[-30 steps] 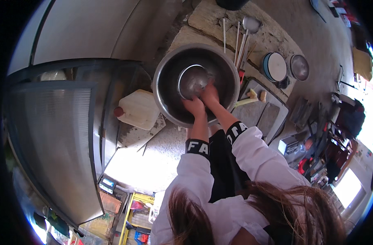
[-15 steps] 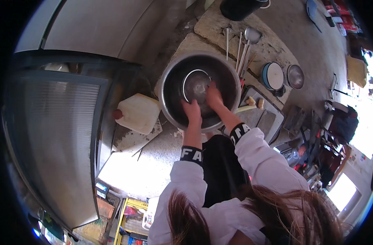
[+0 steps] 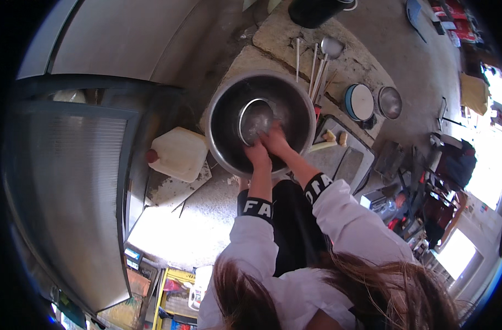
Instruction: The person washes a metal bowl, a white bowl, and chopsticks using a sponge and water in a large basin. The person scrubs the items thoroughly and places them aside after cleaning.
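A large round steel basin point(image 3: 213, 129) stands in front of me, and inside it is a smaller shiny metal bowl point(image 3: 255, 116). My left hand point(image 3: 257, 154) grips the bowl's near rim, fingers closed on it. Close beside it, my right hand point(image 3: 276, 139) is closed at the bowl's near right edge. Its fingertips are blurred and partly hidden at the rim. Whether the bowl touches the basin floor I cannot tell.
Left of the basin lies a whitish plastic jug point(image 3: 179, 154) with a red-brown cap. A ladle point(image 3: 332, 47) and several sticks lie beyond it. To the right are a blue-rimmed bowl point(image 3: 361, 103), a metal bowl point(image 3: 390, 103) and ginger-like pieces point(image 3: 329, 135) on a board point(image 3: 354, 165). A dark bucket point(image 3: 314, 13) stands farther off.
My right hand has moved along the bowl's rim from its right side toward me, closer to my left hand. The bowl now looks more tilted. The whole view has shifted slightly.
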Demonstrator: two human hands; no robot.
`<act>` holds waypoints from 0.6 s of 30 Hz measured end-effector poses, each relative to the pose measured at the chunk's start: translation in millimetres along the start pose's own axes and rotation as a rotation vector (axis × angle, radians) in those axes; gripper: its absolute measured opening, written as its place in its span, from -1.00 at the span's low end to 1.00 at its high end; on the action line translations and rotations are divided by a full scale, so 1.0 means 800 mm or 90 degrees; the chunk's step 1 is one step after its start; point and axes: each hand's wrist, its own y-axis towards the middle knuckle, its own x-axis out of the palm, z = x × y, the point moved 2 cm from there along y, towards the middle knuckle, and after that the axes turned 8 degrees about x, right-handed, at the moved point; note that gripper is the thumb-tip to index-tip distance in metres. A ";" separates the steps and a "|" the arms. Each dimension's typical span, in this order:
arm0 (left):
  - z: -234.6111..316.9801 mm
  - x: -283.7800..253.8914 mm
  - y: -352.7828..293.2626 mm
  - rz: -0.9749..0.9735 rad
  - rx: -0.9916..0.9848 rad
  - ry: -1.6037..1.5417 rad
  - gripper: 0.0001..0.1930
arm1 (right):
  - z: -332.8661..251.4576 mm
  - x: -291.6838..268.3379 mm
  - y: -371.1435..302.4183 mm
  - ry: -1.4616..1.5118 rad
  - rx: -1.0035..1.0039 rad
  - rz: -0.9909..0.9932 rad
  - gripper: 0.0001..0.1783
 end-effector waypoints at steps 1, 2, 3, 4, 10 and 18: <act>0.007 -0.007 -0.005 -0.017 -0.053 0.026 -0.47 | -0.002 -0.006 0.000 -0.021 0.004 -0.048 -0.35; 0.025 0.001 -0.016 -0.040 -0.110 0.050 -0.48 | 0.006 -0.022 0.021 -0.072 0.081 -0.129 -0.36; 0.042 -0.003 -0.018 -0.047 -0.151 0.077 -0.49 | -0.009 -0.032 0.019 -0.053 0.113 -0.167 -0.35; 0.040 -0.010 -0.018 0.003 -0.152 0.048 -0.49 | -0.031 -0.041 0.012 -0.034 0.142 -0.207 -0.34; 0.017 0.015 -0.011 -0.008 -0.009 0.034 -0.47 | 0.013 0.011 -0.008 0.109 -0.127 0.184 -0.20; 0.015 -0.001 -0.009 0.071 -0.014 -0.009 -0.45 | -0.004 -0.003 -0.015 0.088 0.088 -0.024 -0.21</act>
